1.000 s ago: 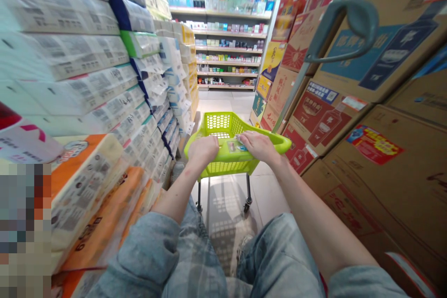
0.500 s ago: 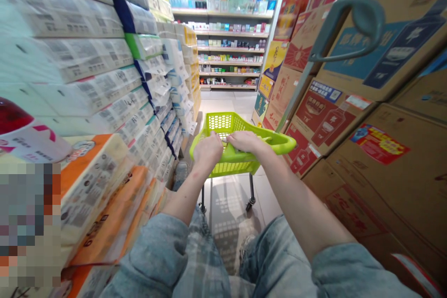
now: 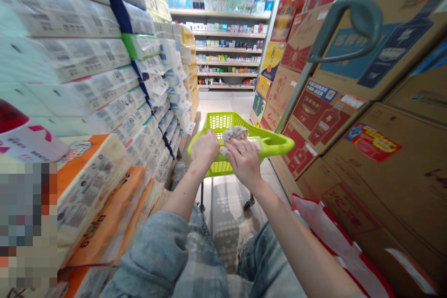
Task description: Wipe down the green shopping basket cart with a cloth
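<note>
The right hand [image 3: 242, 156] lies over a crumpled whitish cloth [image 3: 237, 134] at the near edge of the green cart [image 3: 284, 143], its fingers extended and slightly apart on the fabric. From here I can't tell whether the fingers pinch it or only press down. The cloth bunches up ahead of the fingertips, and a bit more of it shows to the right of the hand. Just to the left, the left hand [image 3: 206, 149] is curled closed over the cart's near edge, knuckles up.

The cart's perforated basket opens out in front of both hands, with dark legs on wheels below it, on the pale tiled floor [image 3: 223, 100]. Beside the right forearm there's a red and white bag [image 3: 335, 242], close to the cartons [image 3: 366, 186] stacked along the right side. A grey pole with a looped handle [image 3: 349, 56] slants up in front of those cartons.

On the left, wrapped white packs [image 3: 87, 56] rise in a tall pile, with orange and cream packs [image 3: 101, 209] lower and nearer. A shoe [image 3: 179, 172] shows near the foot of that pile. Straight ahead, across the aisle's end, shelves [image 3: 226, 35] stand filled with small boxes and bottles.
</note>
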`<move>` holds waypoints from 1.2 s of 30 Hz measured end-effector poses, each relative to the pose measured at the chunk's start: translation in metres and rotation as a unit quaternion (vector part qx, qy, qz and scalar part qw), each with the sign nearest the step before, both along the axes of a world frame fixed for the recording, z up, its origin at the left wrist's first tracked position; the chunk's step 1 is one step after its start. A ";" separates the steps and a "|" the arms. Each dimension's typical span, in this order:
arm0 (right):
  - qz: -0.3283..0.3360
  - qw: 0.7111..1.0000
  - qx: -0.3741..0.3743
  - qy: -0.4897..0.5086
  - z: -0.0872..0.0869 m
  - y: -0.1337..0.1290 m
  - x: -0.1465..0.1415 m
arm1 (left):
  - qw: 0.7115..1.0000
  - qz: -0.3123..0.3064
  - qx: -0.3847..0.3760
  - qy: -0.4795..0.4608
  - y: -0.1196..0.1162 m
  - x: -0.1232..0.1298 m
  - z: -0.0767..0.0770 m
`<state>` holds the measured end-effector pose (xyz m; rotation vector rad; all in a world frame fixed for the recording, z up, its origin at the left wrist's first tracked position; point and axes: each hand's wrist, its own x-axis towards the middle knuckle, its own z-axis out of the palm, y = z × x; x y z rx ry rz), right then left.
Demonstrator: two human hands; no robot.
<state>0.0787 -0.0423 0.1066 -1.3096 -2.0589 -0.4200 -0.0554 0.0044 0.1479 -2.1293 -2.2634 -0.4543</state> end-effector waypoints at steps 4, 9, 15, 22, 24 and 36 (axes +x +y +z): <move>-0.009 0.997 0.067 -0.022 -0.036 -0.009 0.006 | 1.000 0.001 0.000 0.002 0.003 0.002 0.000; -0.018 0.993 0.100 -0.056 -0.055 0.001 0.038 | 0.999 -0.046 -0.001 0.028 0.005 0.002 0.000; -0.111 0.988 0.104 -0.014 -0.056 0.015 0.110 | 0.996 -0.073 -0.004 0.041 0.007 0.000 0.000; -0.101 0.983 0.128 0.083 -0.045 0.022 0.110 | 0.997 -0.063 0.011 0.043 0.000 0.015 0.000; -0.095 0.981 0.130 0.111 -0.042 0.021 0.095 | 0.998 -0.052 0.013 0.040 -0.001 0.020 0.000; -0.021 1.000 -0.013 0.004 0.012 0.038 0.063 | 0.998 -0.051 0.014 0.035 -0.001 0.028 -0.002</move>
